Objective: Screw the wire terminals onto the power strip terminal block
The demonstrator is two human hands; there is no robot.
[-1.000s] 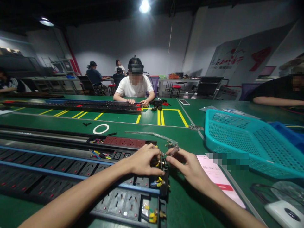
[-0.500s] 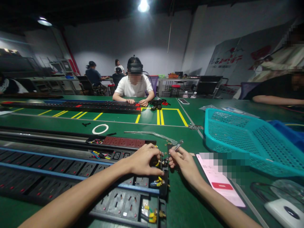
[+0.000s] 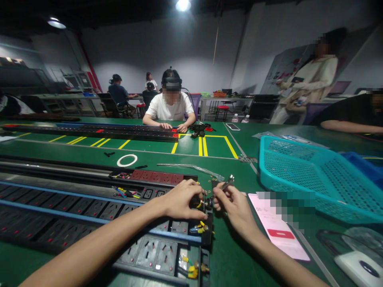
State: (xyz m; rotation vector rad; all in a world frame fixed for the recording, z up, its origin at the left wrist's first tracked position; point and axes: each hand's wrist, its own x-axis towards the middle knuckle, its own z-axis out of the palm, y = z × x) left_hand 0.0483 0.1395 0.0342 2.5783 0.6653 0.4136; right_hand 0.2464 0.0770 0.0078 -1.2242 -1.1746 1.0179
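Note:
Long black power strips (image 3: 89, 207) with many sockets lie across the green table in front of me. My left hand (image 3: 181, 199) is closed over the right end of one strip, fingers pinching yellow-tipped wires (image 3: 200, 229) and a small terminal. My right hand (image 3: 235, 205) is closed around a small metal tool (image 3: 228, 182) whose silver end sticks up past my fingers; its tip meets the same terminal beside my left fingers. More yellow connectors (image 3: 191, 271) show at the end of the nearest strip.
A teal mesh basket (image 3: 314, 179) stands at right, a pink card (image 3: 278, 229) near my right wrist, a white device (image 3: 359, 267) at the lower right. A white ring (image 3: 127, 160) lies mid-table. A person (image 3: 170, 105) sits opposite; others sit and walk nearby.
My right hand has drawn in and closed on the tool at the strip's end. A person has walked into view at the right rear. My left hand stays put.

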